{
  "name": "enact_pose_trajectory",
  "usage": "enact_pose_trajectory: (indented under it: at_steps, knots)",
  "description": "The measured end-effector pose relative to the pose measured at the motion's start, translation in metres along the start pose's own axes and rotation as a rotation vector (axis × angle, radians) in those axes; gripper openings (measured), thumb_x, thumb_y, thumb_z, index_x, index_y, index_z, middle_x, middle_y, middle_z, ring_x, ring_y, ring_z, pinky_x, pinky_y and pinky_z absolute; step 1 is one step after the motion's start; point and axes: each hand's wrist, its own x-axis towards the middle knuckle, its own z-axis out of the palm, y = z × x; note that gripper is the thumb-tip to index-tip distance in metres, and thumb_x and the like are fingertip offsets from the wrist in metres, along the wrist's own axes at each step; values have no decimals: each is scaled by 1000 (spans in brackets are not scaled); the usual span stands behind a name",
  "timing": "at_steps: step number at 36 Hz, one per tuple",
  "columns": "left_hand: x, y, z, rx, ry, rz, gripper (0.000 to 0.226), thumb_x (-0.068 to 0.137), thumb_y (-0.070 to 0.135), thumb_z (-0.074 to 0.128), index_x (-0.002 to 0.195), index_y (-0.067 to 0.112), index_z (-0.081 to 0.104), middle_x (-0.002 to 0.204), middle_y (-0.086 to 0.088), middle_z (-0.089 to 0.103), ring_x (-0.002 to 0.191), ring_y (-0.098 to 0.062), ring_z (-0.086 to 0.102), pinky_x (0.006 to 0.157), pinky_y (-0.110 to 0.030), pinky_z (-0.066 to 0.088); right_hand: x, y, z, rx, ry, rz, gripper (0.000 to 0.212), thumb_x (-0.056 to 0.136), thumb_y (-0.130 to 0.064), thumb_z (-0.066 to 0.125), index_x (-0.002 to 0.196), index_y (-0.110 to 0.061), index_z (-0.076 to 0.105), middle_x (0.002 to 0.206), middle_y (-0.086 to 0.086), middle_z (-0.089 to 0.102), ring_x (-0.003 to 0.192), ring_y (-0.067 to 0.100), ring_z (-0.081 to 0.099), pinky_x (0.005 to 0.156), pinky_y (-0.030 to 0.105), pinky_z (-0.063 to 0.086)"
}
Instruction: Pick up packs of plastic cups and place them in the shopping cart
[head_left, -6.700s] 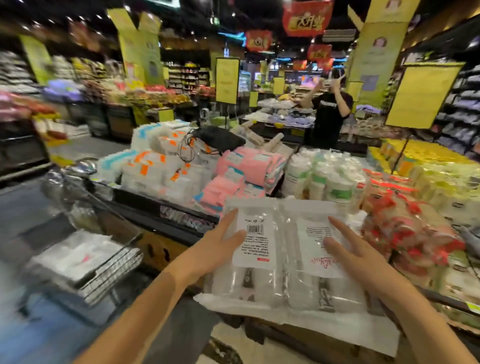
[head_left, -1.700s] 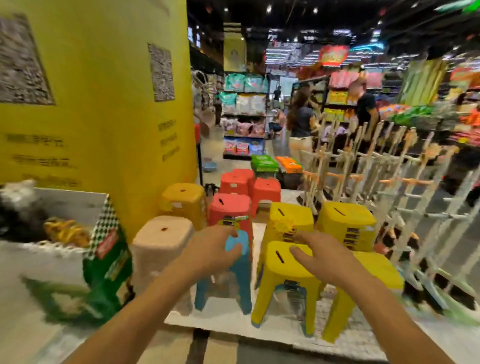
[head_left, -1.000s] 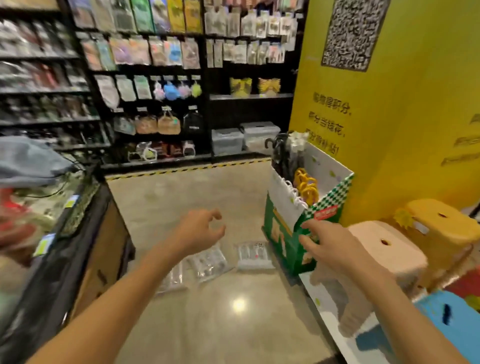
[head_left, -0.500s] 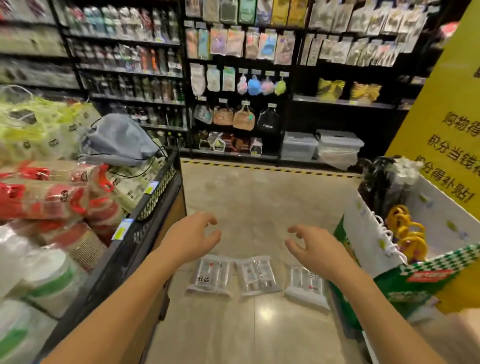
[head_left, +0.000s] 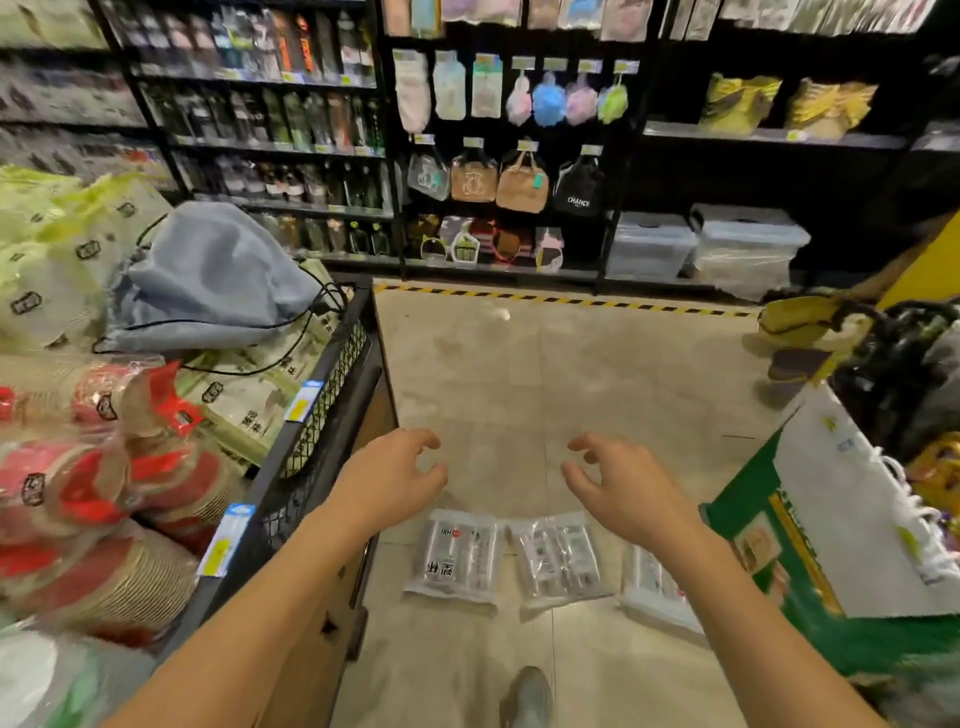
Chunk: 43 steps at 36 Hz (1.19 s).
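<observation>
Our left hand (head_left: 392, 480) and right hand (head_left: 626, 486) hover loosely curled, empty (nothing grasped yet); three clear plastic packets (head_left: 457, 558) lie on the floor.

Three clear plastic packets lie flat in a row on the shop floor. The left packet (head_left: 457, 561) shows a white label with dark characters. The middle packet (head_left: 561, 564) sits just beside it, slightly turned, its contents blurred. The right packet (head_left: 652, 584) is partly hidden behind a forearm, close to a green display box (head_left: 769, 571).
</observation>
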Motion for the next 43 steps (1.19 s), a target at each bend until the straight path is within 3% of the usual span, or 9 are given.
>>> enact_pose_trajectory:
  at_steps: [4, 8, 14, 19, 26, 31, 35, 39, 43]
  knots:
    - [65, -18, 25, -28, -1, -48, 44, 93, 42, 53, 133, 25, 56, 127, 0, 60, 113, -19, 58, 88, -32, 48, 77, 21, 24, 53, -17, 15, 45, 97, -47, 47, 137, -26, 53, 120, 1, 67, 111, 22, 61, 92, 42, 51]
    - [130, -44, 61, -97, 16, -126, 46, 92, 40, 55, 135, 25, 53, 131, -3, 59, 118, -20, 57, 95, -37, 48, 154, 42, 64, 92, -37, 13, 43, 97, -44, 48, 136, -26, 54, 125, -1, 64, 112, 20, 61, 87, 37, 51]
    - [206, -98, 136, -215, 8, -222, 50, 93, 27, 59, 141, 19, 49, 136, -2, 55, 127, -17, 51, 101, -27, 38, 237, 74, 159, 200, -117, 86, 44, 97, -44, 49, 138, -28, 50, 127, 1, 61, 110, 21, 60, 90, 41, 51]
    - [253, -159, 214, -290, -85, -288, 50, 95, 31, 57, 143, 25, 45, 138, 2, 52, 126, -16, 50, 104, -40, 44, 281, 98, 256, 292, -186, 176, 44, 99, -42, 48, 142, -32, 45, 129, 0, 60, 111, 19, 60, 91, 40, 49]
    - [311, -249, 347, -310, -186, -309, 54, 96, 12, 57, 147, 17, 41, 134, -5, 52, 125, -22, 48, 98, -21, 33, 318, 153, 413, 321, -252, 291, 49, 99, -44, 45, 147, -36, 39, 141, -3, 52, 121, 19, 56, 96, 39, 47]
    - [337, -311, 455, -337, -242, -365, 56, 96, 36, 51, 149, 40, 31, 138, 14, 40, 124, -3, 40, 100, -19, 29, 344, 201, 530, 339, -317, 310, 50, 100, -43, 45, 148, -38, 35, 144, -2, 47, 121, 19, 56, 97, 43, 48]
    - [360, -351, 540, -301, -248, -321, 50, 98, 33, 52, 144, 40, 35, 129, 19, 39, 110, 10, 35, 96, -22, 33, 367, 243, 627, 338, -347, 307, 52, 100, -43, 47, 150, -39, 31, 141, 1, 48, 111, 21, 59, 92, 44, 51]
    - [376, -401, 631, -247, -331, -373, 63, 98, 45, 44, 151, 49, 11, 148, 5, 30, 128, -16, 44, 105, -46, 42, 386, 280, 719, 329, -341, 299, 56, 99, -47, 45, 151, -44, 24, 141, 7, 44, 112, 23, 57, 96, 45, 49]
    - [372, -448, 703, -292, -379, -379, 69, 93, 59, 41, 145, 63, -5, 144, 1, 30, 114, -19, 49, 90, -43, 43, 392, 310, 796, 314, -355, 291, 62, 96, -61, 38, 149, -59, 6, 148, 12, 34, 126, 30, 49, 107, 48, 41]
